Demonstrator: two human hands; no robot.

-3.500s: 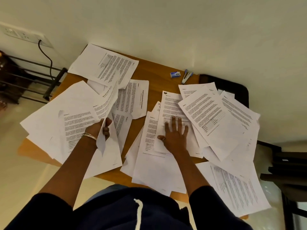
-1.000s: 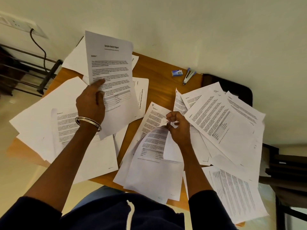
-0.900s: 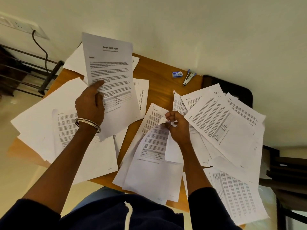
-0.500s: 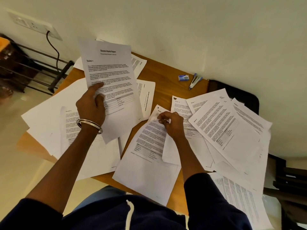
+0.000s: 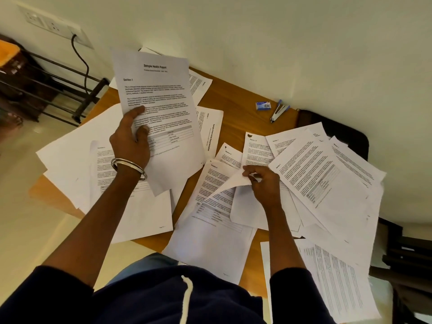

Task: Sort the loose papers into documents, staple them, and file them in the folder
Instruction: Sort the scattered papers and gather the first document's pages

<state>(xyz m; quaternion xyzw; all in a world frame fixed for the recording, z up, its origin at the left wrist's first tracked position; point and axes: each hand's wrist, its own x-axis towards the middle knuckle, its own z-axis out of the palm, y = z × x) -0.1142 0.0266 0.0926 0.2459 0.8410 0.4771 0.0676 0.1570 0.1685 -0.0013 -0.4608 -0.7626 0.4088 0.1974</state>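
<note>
Many loose printed sheets cover a wooden table (image 5: 238, 106). My left hand (image 5: 131, 141) holds up one sheet headed "Sample Health Report" (image 5: 161, 94), thumb on its face, above the left pile (image 5: 77, 160). My right hand (image 5: 264, 183) pinches the top corner of a sheet (image 5: 233, 183) in the middle pile and curls it up off the sheet below (image 5: 215, 230). A larger overlapping pile (image 5: 327, 178) lies to the right. A small stapler (image 5: 278, 111) and a blue staple box (image 5: 263, 105) lie at the table's far edge by the wall. No folder is identifiable.
A dark chair (image 5: 346, 134) stands at the table's right end, partly under papers. A metal rack (image 5: 53, 90) and a wall socket with a black cable (image 5: 79, 57) are at the left. More dark furniture (image 5: 409, 265) is at the right edge. Sheets overhang the near table edge.
My left hand lifted the report sheet from the left pile and keeps it raised. My right hand went from flat on the middle pile to pinching and peeling up a sheet's corner.
</note>
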